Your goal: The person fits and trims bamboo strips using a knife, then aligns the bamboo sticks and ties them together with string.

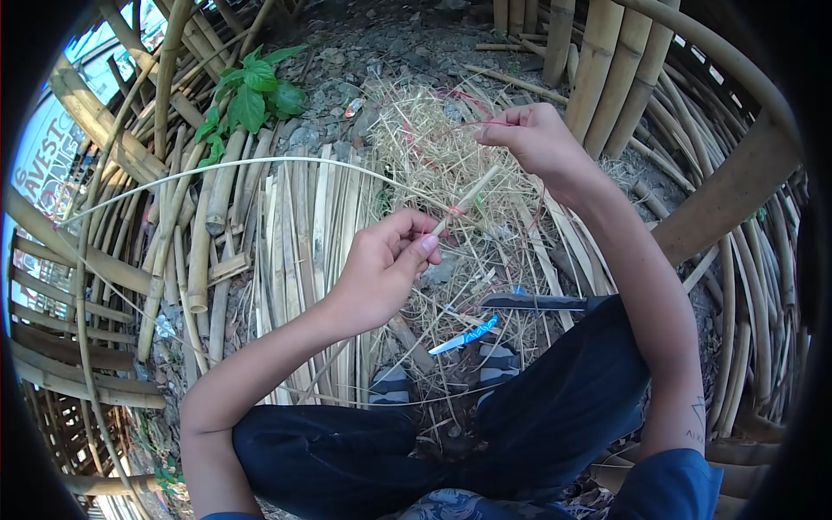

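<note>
My left hand [386, 264] is closed in a pinch around a short bamboo stick [479, 185] that points up and to the right. Red string [456, 211] is wrapped around this stick just beyond my fingertips. At the wrapping, a long thin bamboo strip [286, 159] meets the stick and bows away to the left. Higher up on the right, my right hand [539, 149] pinches a strand of red string between thumb and fingers. Behind both hands lies a heap of pale bamboo shavings [416, 130], with bits of red string in it.
A blue-handled knife [465, 335] and a dark long blade [533, 302] lie near my feet. Split bamboo slats [299, 225] cover the ground at left. Bamboo poles [620, 78] stand at the upper right. A green plant [253, 91] grows at the upper left.
</note>
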### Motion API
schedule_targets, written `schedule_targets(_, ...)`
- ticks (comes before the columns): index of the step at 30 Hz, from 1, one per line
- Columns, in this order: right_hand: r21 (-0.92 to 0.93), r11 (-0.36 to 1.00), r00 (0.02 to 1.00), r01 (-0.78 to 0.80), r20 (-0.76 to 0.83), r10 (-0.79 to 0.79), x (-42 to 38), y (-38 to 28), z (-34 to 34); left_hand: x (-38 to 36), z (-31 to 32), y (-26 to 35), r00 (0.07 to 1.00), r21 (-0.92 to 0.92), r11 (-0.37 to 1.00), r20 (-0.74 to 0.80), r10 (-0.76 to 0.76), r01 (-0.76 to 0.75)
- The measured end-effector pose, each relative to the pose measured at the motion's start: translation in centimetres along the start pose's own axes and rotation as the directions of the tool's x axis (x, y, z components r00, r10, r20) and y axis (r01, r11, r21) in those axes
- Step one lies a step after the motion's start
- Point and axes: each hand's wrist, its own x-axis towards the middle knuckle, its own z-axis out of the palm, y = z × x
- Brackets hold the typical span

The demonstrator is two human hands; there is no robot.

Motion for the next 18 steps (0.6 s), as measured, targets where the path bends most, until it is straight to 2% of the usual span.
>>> schedule_targets(4, -0.033, 0.999, 0.993, 0.023, 0.118, -0.019, -0.4, 0.1, -0.5, 0.1, -0.4, 0.2, 1.0, -0.051, 0.999, -0.027, 0.007, -0.008)
schedule_targets(6, 0.219, 0.973, 0.997, 0.075, 0.011, -0.08, -1.8, -1.4, -0.2, 0.3, -0.3, 0.2, 0.996, -0.032, 0.999, -0.086, 0.019, -0.022)
schedule_targets(7, 0.219, 0.973, 0.997, 0.076, 0.014, -0.081, -2.3, -1.2, 0.3, 0.4, -0.4, 0.1, 0.996, -0.032, 0.999, -0.089, 0.019, -0.022)
schedule_targets(8, 0.073, 0.939, 0.942, 0.335, -0.041, -0.333, -2.9, -1.0, 0.9, 0.5, -0.4, 0.0, 0.995, -0.036, 0.999, -0.095, 0.019, -0.022)
schedule_targets(9, -0.083, 0.823, 0.822, 0.561, -0.058, -0.566, -3.5, -0.8, 1.5, 0.5, -0.4, -0.1, 0.995, -0.039, 0.999, -0.099, 0.018, -0.022)
schedule_targets(10, -0.364, 0.653, 0.725, 0.664, 0.101, -0.681, -4.7, -2.1, 1.3, 0.5, -0.4, -0.1, 0.995, -0.038, 0.999, -0.096, 0.016, -0.02)
schedule_targets(11, -0.365, 0.656, 0.728, 0.661, 0.098, -0.679, -5.0, -2.0, 1.8, 0.5, -0.3, 0.0, 0.996, -0.026, 1.0, -0.088, 0.016, -0.018)
schedule_targets(13, -0.58, 0.291, 0.539, 0.761, 0.314, -0.782, -5.3, -1.9, 2.8, 0.5, -0.1, 0.1, 0.997, -0.015, 1.0, -0.076, 0.015, -0.016)
schedule_targets(14, -0.521, 0.371, 0.551, 0.769, 0.244, -0.798, -5.3, -1.5, 3.6, 0.4, 0.0, 0.1, 0.997, -0.01, 1.0, -0.075, 0.016, -0.017)
schedule_targets(15, -0.523, 0.372, 0.552, 0.767, 0.243, -0.798, -5.4, -1.6, 3.7, 0.4, 0.0, 0.1, 0.997, -0.003, 1.0, -0.076, 0.019, -0.019)
schedule_targets(17, -0.497, 0.473, 0.628, 0.728, 0.205, -0.751, -5.5, -1.9, 3.7, 0.3, 0.0, 0.2, 0.997, 0.025, 0.999, -0.078, 0.022, -0.02)
schedule_targets(18, -0.497, 0.471, 0.626, 0.729, 0.206, -0.752, -5.5, -2.0, 3.8, 0.2, 0.0, 0.2, 0.996, 0.051, 0.999, -0.081, 0.024, -0.02)
